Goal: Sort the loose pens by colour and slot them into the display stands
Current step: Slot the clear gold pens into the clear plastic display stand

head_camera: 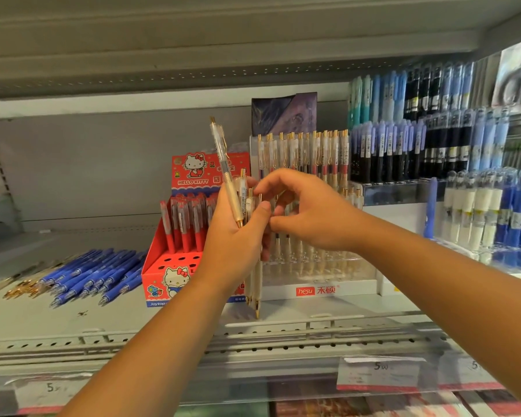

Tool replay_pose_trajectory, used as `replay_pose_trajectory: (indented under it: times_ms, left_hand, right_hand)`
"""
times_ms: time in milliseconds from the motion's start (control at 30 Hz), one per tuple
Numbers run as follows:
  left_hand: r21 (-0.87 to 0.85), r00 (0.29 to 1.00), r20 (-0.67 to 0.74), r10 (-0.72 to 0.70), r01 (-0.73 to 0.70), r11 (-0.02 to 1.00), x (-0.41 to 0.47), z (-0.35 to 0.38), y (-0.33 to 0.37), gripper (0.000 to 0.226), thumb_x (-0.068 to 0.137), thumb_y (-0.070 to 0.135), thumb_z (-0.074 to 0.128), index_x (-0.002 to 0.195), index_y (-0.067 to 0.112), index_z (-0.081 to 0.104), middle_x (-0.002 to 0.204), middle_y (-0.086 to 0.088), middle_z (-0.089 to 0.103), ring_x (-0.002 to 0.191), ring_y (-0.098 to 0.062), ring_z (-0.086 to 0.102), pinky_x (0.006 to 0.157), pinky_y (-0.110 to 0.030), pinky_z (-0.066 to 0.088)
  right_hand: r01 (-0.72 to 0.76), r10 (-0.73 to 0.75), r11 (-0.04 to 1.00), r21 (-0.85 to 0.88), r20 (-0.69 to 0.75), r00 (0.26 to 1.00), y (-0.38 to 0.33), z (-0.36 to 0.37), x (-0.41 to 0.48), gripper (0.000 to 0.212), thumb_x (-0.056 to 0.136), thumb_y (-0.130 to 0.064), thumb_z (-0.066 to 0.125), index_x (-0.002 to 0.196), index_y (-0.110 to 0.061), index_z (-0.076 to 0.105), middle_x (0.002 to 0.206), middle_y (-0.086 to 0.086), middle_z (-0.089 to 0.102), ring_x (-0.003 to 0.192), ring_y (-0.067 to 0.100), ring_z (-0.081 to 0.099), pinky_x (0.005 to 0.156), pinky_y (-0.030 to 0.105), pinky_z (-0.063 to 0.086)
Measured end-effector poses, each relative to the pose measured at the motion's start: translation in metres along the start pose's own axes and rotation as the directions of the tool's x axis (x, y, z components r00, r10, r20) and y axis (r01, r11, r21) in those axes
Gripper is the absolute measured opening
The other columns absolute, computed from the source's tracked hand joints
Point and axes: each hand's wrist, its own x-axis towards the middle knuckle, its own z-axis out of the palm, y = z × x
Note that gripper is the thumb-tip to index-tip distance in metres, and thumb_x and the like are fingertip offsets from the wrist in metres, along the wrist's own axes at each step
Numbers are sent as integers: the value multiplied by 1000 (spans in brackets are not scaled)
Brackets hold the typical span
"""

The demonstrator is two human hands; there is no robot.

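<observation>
The left hand (238, 236) is closed in a firm grip around a small bunch of cream-and-gold pens (257, 284). One tilted pen (223, 164) stands apart from the bunch, its long axis leaning up and to the left, with the gold clicker on top and the point down in the palm. At least three more are held nearly upright. Two of these show gold points aimed straight down, hanging below the wrist just above the shelf (163, 320).

The right hand (310, 215) meets the bunch from the right with fingers arched and thumb tucked under. I cannot tell whether its grip has closed on a pen or only touches the bunch.

Three display stands sit on the shelf. Right behind the hands is a clear hesu stand (328, 288) with rows of upright matching cream pens (313, 152), clickers up and too many to count. To its left, touching it, is a red Hello Kitty stand (175, 275) holding about seven red pens (181, 224), upright and leaning slightly back, with several front holes free. On the right, a tiered rack (403, 194) carries upright blue, black and white pens.

Left of the red stand, a loose heap of blue pens (103, 273), well over a dozen, lies flat with points toward the front left. Beside it are a few gold-tipped pens (21, 288), blurred.
</observation>
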Motion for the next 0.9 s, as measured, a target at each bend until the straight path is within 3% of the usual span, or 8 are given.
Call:
replay_pose_trajectory:
  times_ms: [133, 167, 267, 333, 467, 567, 767, 900]
  left_hand:
    - [57, 999, -38, 0, 2, 998, 1, 0, 0, 27, 93, 35, 60, 119, 39, 53, 110, 4, 69, 100, -16, 68, 76, -37, 58]
    - [51, 999, -47, -14, 17, 999, 1, 1, 1, 27, 92, 36, 60, 118, 39, 53, 111, 1, 68, 101, -21, 68, 75, -42, 58]
    - [-18, 997, -55, -49, 48, 999, 0, 0, 2, 22, 94, 28, 60, 113, 37, 53, 94, -1, 70, 69, -24, 68, 50, -38, 55]
    - [-43, 996, -63, -60, 58, 997, -1, 0, 4, 24, 96, 19, 58, 110, 39, 53, 88, 2, 70, 58, -23, 67, 46, -34, 54]
    - [21, 991, -109, -81, 84, 996, 1, 0, 4, 33, 96, 12, 54, 105, 44, 52, 79, -2, 68, 62, -23, 68, 51, -38, 58]
    - [113, 987, -150, -55, 72, 991, 3, -1, 1, 31, 95, 12, 52, 113, 37, 50, 90, -8, 68, 76, -25, 67, 68, -50, 59]
    - [140, 977, -208, -42, 72, 987, 5, -3, -2, 24, 97, 16, 55, 112, 33, 49, 87, -10, 58, 68, -19, 53, 56, -30, 44]
    - [133, 983, -177, -45, 69, 989, 4, -1, -1, 24, 97, 20, 56, 118, 31, 50, 92, -4, 62, 75, -17, 57, 62, -33, 46]
  right_hand:
    - [-48, 54, 992, 118, -49, 997, 2, -4, 2, 34, 78, 5, 75, 104, -13, 64, 98, -4, 68, 88, 5, 67, 79, 21, 57]
    - [-66, 76, 984, 168, -55, 996, 3, -4, 2, 33, 77, 7, 75, 102, -12, 64, 97, 3, 69, 86, 7, 68, 78, 21, 57]
    - [-109, 132, 955, 276, -68, 989, 5, -5, 0, 31, 76, 7, 77, 98, -11, 66, 91, 8, 70, 82, 11, 70, 78, 25, 59]
    - [-121, 164, 941, 315, -112, 980, 6, -7, -1, 30, 75, 3, 79, 97, -12, 66, 89, 6, 68, 82, 13, 70, 77, 28, 60]
    - [-125, 231, 892, 434, -202, 952, 6, -17, -1, 30, 77, 3, 77, 101, -9, 63, 95, 12, 63, 87, 26, 73, 69, 32, 61]
    - [-96, 241, 897, 432, -296, 924, 4, -24, 1, 30, 80, 2, 74, 104, -13, 62, 99, 14, 64, 85, 24, 74, 67, 29, 60]
    - [-9, 145, 961, 276, -479, 865, 5, -28, 5, 31, 81, 2, 76, 101, -15, 59, 95, 7, 62, 83, 21, 73, 63, 27, 60]
    - [-33, 111, 984, 172, -464, 879, 9, -15, 6, 32, 81, -1, 76, 96, -23, 58, 93, 4, 63, 83, 24, 71, 65, 29, 61]
